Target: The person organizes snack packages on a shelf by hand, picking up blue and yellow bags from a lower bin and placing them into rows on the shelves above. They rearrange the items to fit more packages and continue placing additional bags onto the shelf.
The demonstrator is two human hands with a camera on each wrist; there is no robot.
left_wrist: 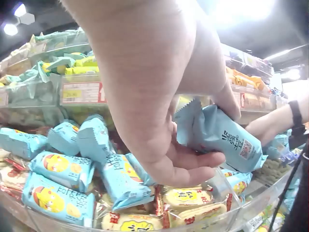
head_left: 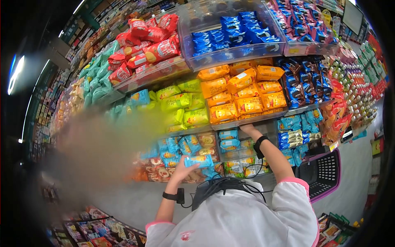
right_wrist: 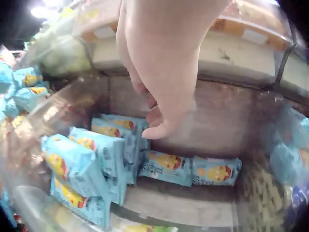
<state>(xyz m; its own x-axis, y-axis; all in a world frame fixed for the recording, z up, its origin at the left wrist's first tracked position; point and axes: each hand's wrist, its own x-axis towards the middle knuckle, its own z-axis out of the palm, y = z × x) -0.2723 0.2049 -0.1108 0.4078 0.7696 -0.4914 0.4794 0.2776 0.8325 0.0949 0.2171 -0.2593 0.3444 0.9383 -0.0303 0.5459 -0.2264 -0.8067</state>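
Note:
My left hand (head_left: 181,168) grips a light-blue snack packet (head_left: 199,161) with a chick picture over the bin front. In the left wrist view that packet (left_wrist: 224,137) lies between thumb and fingers, its printed side with a square code outward. My right hand (right_wrist: 161,92) reaches down into a clear bin, fingers loosely curled and nothing visible in them. Its thumb tip is right at the end of a row of upright light-blue packets (right_wrist: 79,166). Just below it, two more light-blue packets (right_wrist: 193,169) stand along the bin floor.
Loose light-blue packets (left_wrist: 63,169) fill the bin left of this one, with cream-coloured biscuits (left_wrist: 188,195). Above are tiers of orange packets (head_left: 249,105), green packets (head_left: 185,103) and red packets (head_left: 160,49). A black basket with a purple rim (head_left: 338,166) stands at the right.

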